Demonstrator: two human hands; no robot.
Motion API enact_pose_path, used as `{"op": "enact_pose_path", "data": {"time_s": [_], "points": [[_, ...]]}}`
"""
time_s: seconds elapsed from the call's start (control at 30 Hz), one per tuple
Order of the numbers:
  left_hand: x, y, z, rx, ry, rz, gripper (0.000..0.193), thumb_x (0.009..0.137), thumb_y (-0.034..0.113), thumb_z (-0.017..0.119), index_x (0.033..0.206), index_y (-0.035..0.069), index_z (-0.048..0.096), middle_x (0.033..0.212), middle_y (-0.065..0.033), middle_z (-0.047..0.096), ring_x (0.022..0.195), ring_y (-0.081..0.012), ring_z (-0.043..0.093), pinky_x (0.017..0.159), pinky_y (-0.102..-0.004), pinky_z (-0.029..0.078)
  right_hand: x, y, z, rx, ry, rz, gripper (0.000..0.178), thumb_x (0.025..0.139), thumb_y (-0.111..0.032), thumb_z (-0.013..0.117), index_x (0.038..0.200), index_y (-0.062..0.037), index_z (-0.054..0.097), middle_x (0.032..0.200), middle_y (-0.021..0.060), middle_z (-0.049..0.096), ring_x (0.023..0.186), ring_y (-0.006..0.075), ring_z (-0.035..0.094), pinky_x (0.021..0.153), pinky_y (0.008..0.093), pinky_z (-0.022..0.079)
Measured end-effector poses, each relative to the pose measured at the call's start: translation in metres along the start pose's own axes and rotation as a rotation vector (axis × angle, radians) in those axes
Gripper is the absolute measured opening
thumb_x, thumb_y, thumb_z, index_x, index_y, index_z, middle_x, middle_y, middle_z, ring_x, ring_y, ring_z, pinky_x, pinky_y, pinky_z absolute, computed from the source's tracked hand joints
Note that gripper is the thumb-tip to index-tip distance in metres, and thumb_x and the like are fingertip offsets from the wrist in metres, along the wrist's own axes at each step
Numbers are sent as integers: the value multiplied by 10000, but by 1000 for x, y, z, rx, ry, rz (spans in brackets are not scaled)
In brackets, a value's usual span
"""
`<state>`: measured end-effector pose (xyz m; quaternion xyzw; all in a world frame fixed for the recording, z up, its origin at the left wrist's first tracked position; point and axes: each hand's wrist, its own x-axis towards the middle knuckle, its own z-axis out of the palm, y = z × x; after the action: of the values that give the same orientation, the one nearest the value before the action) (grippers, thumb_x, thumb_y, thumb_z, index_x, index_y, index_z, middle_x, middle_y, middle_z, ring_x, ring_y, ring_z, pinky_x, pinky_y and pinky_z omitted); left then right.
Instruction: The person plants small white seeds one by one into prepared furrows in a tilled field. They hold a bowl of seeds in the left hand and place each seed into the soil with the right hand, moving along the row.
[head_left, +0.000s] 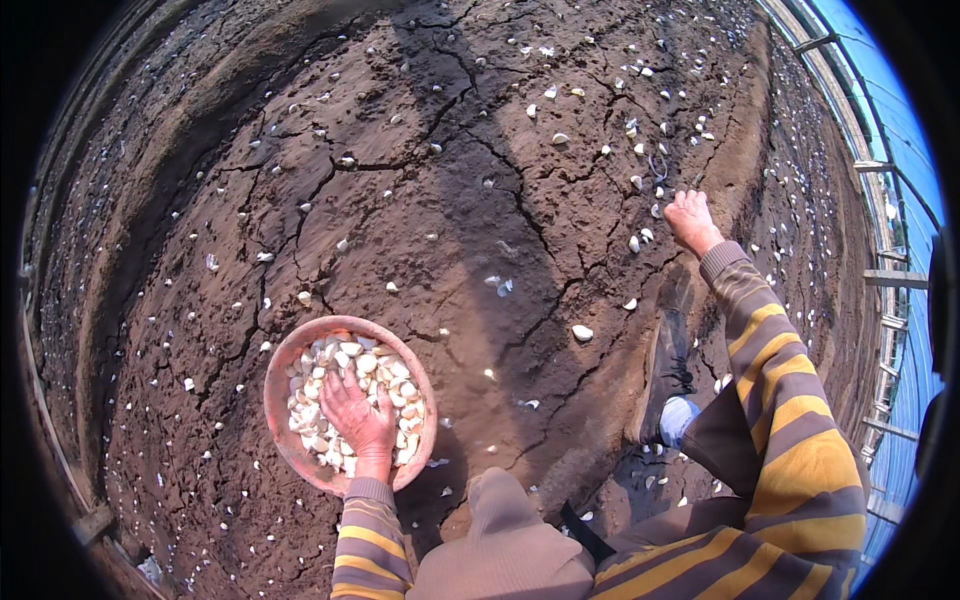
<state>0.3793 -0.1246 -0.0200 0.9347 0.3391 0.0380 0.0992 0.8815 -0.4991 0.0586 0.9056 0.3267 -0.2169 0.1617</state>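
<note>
A round pinkish bowl [427,440] full of pale garlic cloves [372,362] sits on the soil at lower left. My left hand [358,416] lies on the cloves inside it, fingers spread. Out to the right, my right hand [690,218] is low over the soil with its fingers drawn together; whatever they may hold is hidden. Close by that hand lie several loose cloves [634,243], and a thin curved strand [657,167] shows just beyond it.
Cracked brown soil [480,190] stretches all around, dotted with scattered cloves. My dark shoe [668,370] stands below my right arm. A raised ridge of soil [150,190] runs along the left. Blue sheeting [905,120] on a frame borders the far right.
</note>
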Motion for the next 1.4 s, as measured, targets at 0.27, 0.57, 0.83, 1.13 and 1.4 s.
{"op": "enact_pose_path", "data": {"time_s": [0.27, 0.57, 0.83, 1.13, 1.4], "points": [[-4, -7, 3, 22, 18, 30, 661, 861, 373, 542, 1384, -10, 417, 1437, -233, 371, 1385, -391, 279, 1169, -528, 169, -71, -151, 82, 390, -60, -401, 207, 782, -166, 681, 900, -18, 598, 905, 193, 638, 850, 381, 642, 703, 447, 518], [-2, -4, -1, 20, -6, 9, 670, 854, 364, 558, 1390, -12, 414, 1444, -236, 361, 1384, -399, 276, 1166, -527, 174, -89, -174, 89, 471, -97, -209, 309, 773, -186, 704, 1027, -51, 590, 976, 184, 511, 920, 376, 588, 769, 457, 486], [-6, -9, 3, 42, 12, 39, 695, 840, 372, 565, 1387, -27, 408, 1446, -241, 363, 1391, -403, 269, 1169, -531, 167, -94, -177, 89, 771, -380, -237, 307, 758, -173, 713, 983, 9, 610, 866, 179, 665, 824, 320, 659, 734, 407, 515], [-6, -11, 5, 44, -10, 24, 705, 835, 375, 553, 1398, -19, 396, 1466, -232, 341, 1403, -393, 249, 1171, -522, 158, -113, -207, 113, 364, -119, -391, 190, 747, -48, 614, 920, 10, 562, 898, 228, 608, 876, 426, 623, 745, 493, 507], [-5, -7, 4, 26, -12, 2, 702, 838, 384, 538, 1413, 7, 392, 1471, -229, 339, 1402, -399, 244, 1172, -522, 152, -114, -207, 126, 275, -84, -399, 176, 767, -79, 633, 918, -21, 564, 935, 186, 571, 899, 378, 610, 711, 466, 500]]}}
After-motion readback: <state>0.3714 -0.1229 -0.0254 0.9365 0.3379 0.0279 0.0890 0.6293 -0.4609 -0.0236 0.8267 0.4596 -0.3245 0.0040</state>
